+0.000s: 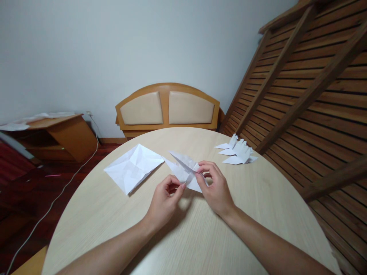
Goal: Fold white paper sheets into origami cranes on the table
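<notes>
A partly folded white paper is held just above the middle of the round table, with pointed flaps toward the upper left. My left hand pinches its lower edge between thumb and forefinger. On its right side, my right hand grips the paper with thumb and fingers. A creased white sheet lies flat to the left, near the held paper's tip. Several folded white paper figures stand close together at the table's back right.
Behind the table is a wooden headboard with cream panels. A slatted wooden frame leans along the right side. At the left stand a low desk and a white cable on the dark floor.
</notes>
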The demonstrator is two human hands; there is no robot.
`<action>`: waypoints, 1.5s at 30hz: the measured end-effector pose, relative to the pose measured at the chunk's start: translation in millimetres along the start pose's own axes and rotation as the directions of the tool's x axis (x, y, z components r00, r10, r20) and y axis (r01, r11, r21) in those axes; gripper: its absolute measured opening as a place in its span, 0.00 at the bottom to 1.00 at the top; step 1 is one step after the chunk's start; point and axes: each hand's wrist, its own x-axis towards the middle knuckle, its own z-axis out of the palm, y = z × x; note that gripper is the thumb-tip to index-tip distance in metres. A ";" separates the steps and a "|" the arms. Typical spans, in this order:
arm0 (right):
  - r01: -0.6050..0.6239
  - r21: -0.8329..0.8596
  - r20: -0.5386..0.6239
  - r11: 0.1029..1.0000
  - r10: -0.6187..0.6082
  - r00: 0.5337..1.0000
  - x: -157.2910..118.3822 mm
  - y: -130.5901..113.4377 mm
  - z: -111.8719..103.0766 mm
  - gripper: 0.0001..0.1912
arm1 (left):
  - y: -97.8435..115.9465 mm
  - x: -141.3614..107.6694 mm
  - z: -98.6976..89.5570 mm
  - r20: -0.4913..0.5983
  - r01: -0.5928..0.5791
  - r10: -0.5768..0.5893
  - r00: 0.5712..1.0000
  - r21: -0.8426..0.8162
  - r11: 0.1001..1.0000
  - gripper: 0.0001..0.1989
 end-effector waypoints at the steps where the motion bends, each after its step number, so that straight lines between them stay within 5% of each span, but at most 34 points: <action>1: 0.018 -0.008 -0.017 1.000 -0.018 1.000 1.3 -1.3 -1.3 0.02 | -1.0 0.5 0.2 -0.006 0.005 -0.005 1.000 -0.005 1.000 0.13; 7: 0.036 0.035 -0.106 0.999 -0.032 0.994 2.8 -0.5 -4.9 0.01 | -7.1 6.0 0.9 -0.031 0.109 -0.115 0.993 -0.141 0.984 0.15; 11: -0.002 0.064 -0.093 0.998 0.008 0.996 -0.1 2.5 -3.3 0.02 | -4.7 5.4 1.0 -0.004 0.172 -0.177 0.984 -0.205 0.963 0.26; 20: 0.053 0.064 -0.055 0.997 -0.049 0.997 -1.1 1.2 -7.6 0.05 | 12.3 14.4 -12.9 -0.033 0.217 -0.258 0.965 -0.446 0.868 0.23; 24: -0.013 0.120 -0.086 0.993 0.024 0.996 0.2 5.4 -8.1 0.04 | 11.9 19.1 -19.5 -0.077 0.249 -0.326 0.942 -0.490 0.835 0.21; 29: -0.221 0.344 -0.126 0.912 0.279 0.952 8.5 13.1 -10.6 0.06 | 4.2 21.1 -19.6 -0.069 0.295 -0.350 0.934 -0.405 0.866 0.19; 33: -0.339 0.473 -0.073 0.813 0.420 0.905 16.8 22.0 -20.4 0.18 | 0.1 21.0 -18.4 -0.075 0.286 -0.326 0.942 -0.327 0.901 0.17; 37: -0.436 0.420 0.060 0.796 0.456 0.888 17.8 36.4 -27.4 0.18 | -6.3 21.2 -21.8 -0.130 0.270 -0.297 0.946 -0.193 0.943 0.16; 42: -0.407 0.292 0.134 0.865 0.384 0.913 14.1 37.9 -23.9 0.17 | -12.1 24.6 -29.9 -0.195 0.150 -0.127 0.972 0.105 0.983 0.14; 45: -0.505 0.266 0.157 0.821 0.480 0.863 14.8 31.4 -20.3 0.20 | -12.2 27.8 -34.9 -0.216 0.133 -0.083 0.973 0.227 0.965 0.15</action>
